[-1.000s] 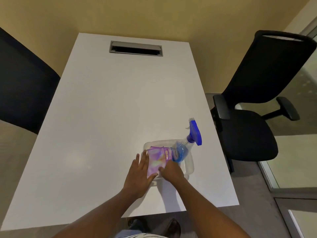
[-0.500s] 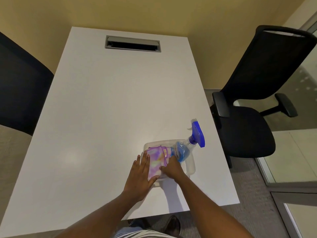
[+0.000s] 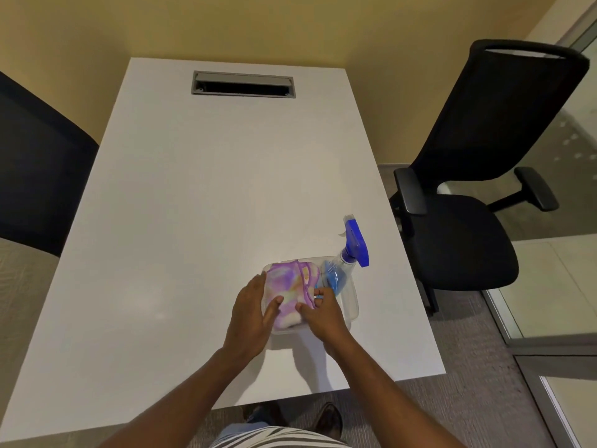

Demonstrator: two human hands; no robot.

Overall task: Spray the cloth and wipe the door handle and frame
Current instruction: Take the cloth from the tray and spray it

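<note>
A pink, purple and yellow tie-dye cloth (image 3: 290,286) lies folded in a clear plastic tub (image 3: 350,302) near the table's front right. A spray bottle (image 3: 350,250) with a blue trigger head leans out of the tub's far right corner. My left hand (image 3: 253,313) rests flat against the tub's left side, its thumb on the cloth. My right hand (image 3: 323,313) pinches the cloth's near right edge between thumb and fingers. The door handle and frame are not in view.
The white table (image 3: 193,205) has a grey cable slot (image 3: 244,84) at its far end. A black office chair (image 3: 468,221) stands to the right and another dark chair back (image 3: 35,169) to the left. Glass panels (image 3: 565,318) line the right side.
The cloth has lifted slightly at its near edge as my right hand closed on it. My left hand shifted a little along the tub's left side. The bottle stayed put.
</note>
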